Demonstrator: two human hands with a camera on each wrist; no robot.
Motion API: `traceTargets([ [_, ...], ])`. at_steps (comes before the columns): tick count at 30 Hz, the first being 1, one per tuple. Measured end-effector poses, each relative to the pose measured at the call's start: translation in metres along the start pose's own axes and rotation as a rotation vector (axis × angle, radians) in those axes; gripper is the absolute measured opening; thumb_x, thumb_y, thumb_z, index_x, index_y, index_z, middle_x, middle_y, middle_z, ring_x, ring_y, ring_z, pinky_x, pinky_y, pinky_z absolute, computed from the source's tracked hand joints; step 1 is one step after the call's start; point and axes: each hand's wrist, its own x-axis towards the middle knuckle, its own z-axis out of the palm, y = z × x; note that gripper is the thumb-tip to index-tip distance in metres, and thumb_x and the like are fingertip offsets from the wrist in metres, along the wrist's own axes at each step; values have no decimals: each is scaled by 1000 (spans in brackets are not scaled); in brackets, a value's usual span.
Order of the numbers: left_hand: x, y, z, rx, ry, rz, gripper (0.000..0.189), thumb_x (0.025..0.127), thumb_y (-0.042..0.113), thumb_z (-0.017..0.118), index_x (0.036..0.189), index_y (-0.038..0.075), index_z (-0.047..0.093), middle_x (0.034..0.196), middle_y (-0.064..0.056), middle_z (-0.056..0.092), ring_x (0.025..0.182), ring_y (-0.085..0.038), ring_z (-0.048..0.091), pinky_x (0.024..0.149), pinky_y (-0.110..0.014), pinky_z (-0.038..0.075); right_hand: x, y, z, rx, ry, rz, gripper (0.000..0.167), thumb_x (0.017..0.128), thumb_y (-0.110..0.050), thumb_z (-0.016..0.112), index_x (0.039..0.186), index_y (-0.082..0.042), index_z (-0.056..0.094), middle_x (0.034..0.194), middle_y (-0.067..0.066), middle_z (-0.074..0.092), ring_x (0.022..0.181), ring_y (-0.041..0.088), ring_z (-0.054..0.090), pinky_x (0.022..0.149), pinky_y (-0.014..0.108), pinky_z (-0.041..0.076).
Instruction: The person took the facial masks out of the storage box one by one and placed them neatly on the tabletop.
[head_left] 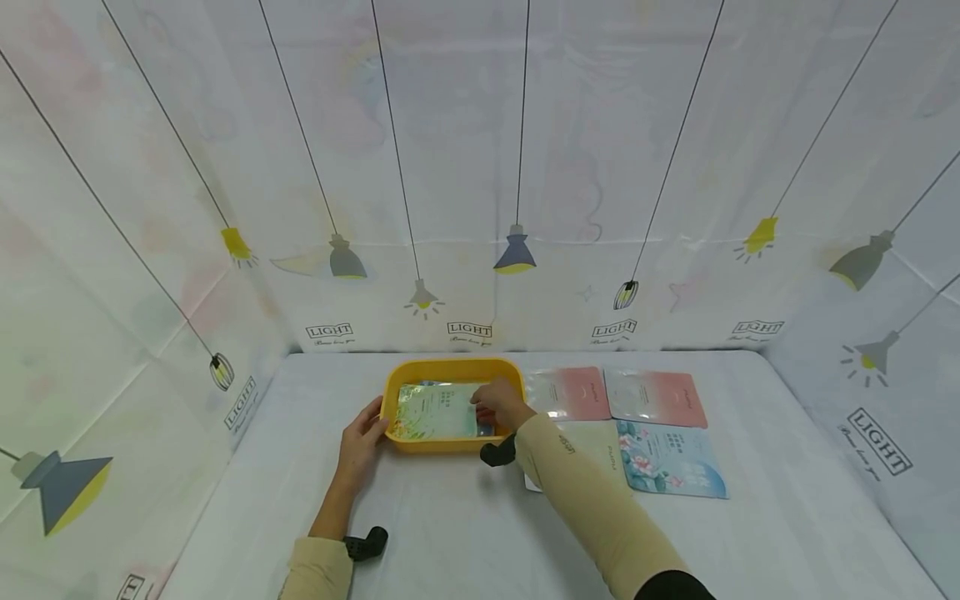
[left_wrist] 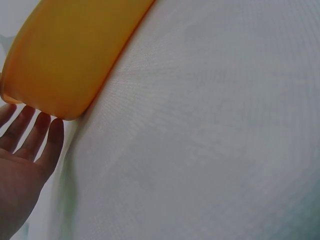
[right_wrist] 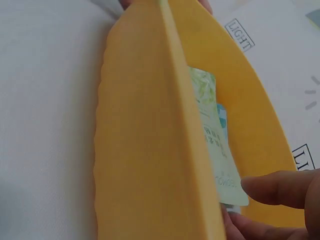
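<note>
A yellow plastic tray point(head_left: 435, 447) stands on the white table in the head view. In it lies a pale green face mask packet point(head_left: 438, 408) with leaf print, overlapping other packets mostly hidden below. My right hand point(head_left: 501, 402) reaches in from the right and pinches that green packet. The right wrist view shows the right thumb point(right_wrist: 272, 189) on the packet's corner, other fingers underneath. My left hand point(head_left: 362, 442) rests against the tray's left end. In the left wrist view its fingers point(left_wrist: 35, 134) are extended, tips touching the tray wall point(left_wrist: 70, 60).
To the tray's right lie two pink-and-white packets point(head_left: 657, 398), a blue floral packet point(head_left: 671, 460) and a pale cream packet point(head_left: 600, 442), partly covered by the right sleeve point(head_left: 600, 500). A white curtain printed with lamps point(head_left: 480, 167) hangs behind the table.
</note>
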Motion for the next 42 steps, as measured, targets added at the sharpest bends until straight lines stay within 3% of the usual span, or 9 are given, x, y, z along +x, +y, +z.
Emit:
traceTargets([
  [5, 1, -1, 1, -12, -6, 1, 50, 100, 14, 52, 148, 7, 40, 151, -17, 43, 135, -32, 46, 105, -36, 47, 3, 3, 0, 86, 7, 34, 21, 88, -4, 66, 108, 3, 65, 91, 13, 65, 71, 22, 61, 74, 30, 59],
  [13, 1, -2, 0, -12, 11, 1, 50, 99, 12, 51, 148, 8, 41, 150, -15, 44, 134, -32, 47, 90, -14, 51, -11, 1, -2, 54, -87, -74, 16, 86, 2, 63, 100, 6, 69, 93, 16, 72, 74, 24, 70, 70, 34, 61],
  [19, 2, -3, -1, -14, 4, -3, 50, 99, 13, 52, 148, 8, 41, 150, -15, 44, 134, -31, 47, 92, -16, 51, -15, 2, -1, 21, -106, -123, 22, 84, 3, 66, 106, 7, 67, 100, 17, 70, 75, 22, 69, 75, 38, 61],
  [25, 2, -3, 0, -5, 12, 2, 49, 100, 13, 52, 148, 8, 41, 150, -16, 44, 134, -32, 47, 90, -14, 51, -14, 4, -1, 44, -119, -163, 25, 87, 1, 64, 111, 7, 65, 104, 16, 70, 77, 20, 69, 70, 35, 61],
  [32, 2, -3, 1, -6, 16, 4, 49, 100, 14, 52, 147, 8, 42, 150, -14, 44, 133, -31, 48, 87, -10, 50, -11, 6, -4, 116, -119, -196, 13, 87, 3, 62, 100, 4, 63, 100, 13, 71, 73, 15, 65, 61, 27, 59],
  [38, 1, -3, 1, 6, 19, 4, 49, 100, 14, 51, 148, 8, 41, 150, -15, 44, 134, -32, 48, 88, -12, 51, -15, 0, -12, 123, -129, -199, 25, 88, 0, 63, 113, 3, 64, 105, 15, 71, 72, 15, 66, 61, 26, 58],
  [42, 2, -4, 1, 24, 22, -6, 49, 100, 17, 52, 148, 10, 41, 150, -12, 45, 134, -29, 48, 91, -14, 51, -18, -3, -20, 133, -135, -211, 31, 87, 0, 65, 118, 3, 62, 101, 14, 71, 67, 15, 64, 58, 26, 58],
])
